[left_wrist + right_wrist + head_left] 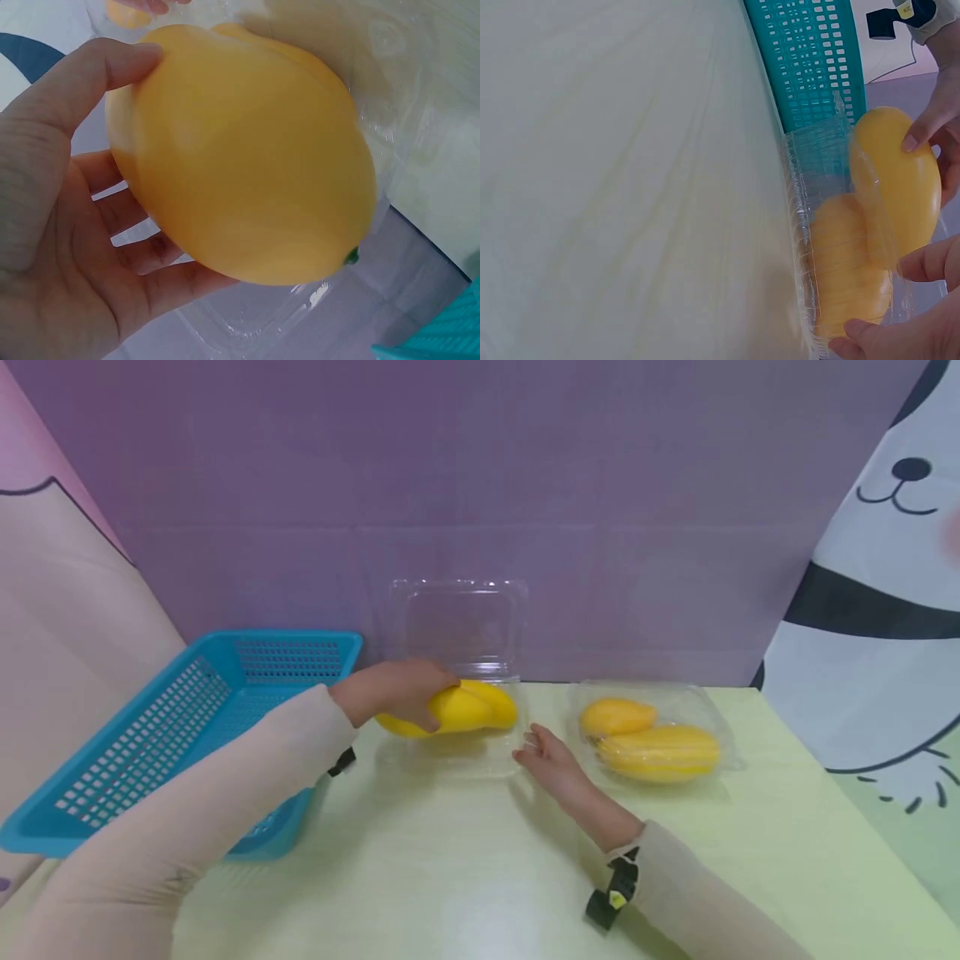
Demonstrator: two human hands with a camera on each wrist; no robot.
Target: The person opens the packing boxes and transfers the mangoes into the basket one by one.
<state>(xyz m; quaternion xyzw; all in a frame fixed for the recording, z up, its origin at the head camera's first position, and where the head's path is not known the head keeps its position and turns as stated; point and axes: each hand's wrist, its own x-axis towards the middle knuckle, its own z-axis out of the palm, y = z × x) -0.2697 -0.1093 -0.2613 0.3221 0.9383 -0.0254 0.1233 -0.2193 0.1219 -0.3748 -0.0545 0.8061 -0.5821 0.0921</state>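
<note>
My left hand [401, 689] holds a smooth, oblong yellow fruit [247, 165] with a small green stem, thumb on one side and fingers on the other. The fruit is over an open clear plastic clamshell box [450, 764], whose lid [461, 627] stands up at the back. A second yellow fruit [847, 266] lies inside that box, partly hidden behind the held one. At the box's right end is my right hand [558, 768], thumb and forefinger apart and close against the clear wall in the right wrist view.
A blue perforated basket [213, 639] stands to the left, partly behind the left forearm. To the right is another clear box [705, 702] with a small orange-yellow fruit [618, 717] and a larger striped yellow one [660, 753]. A purple backdrop [480, 485] borders the pale table [450, 877].
</note>
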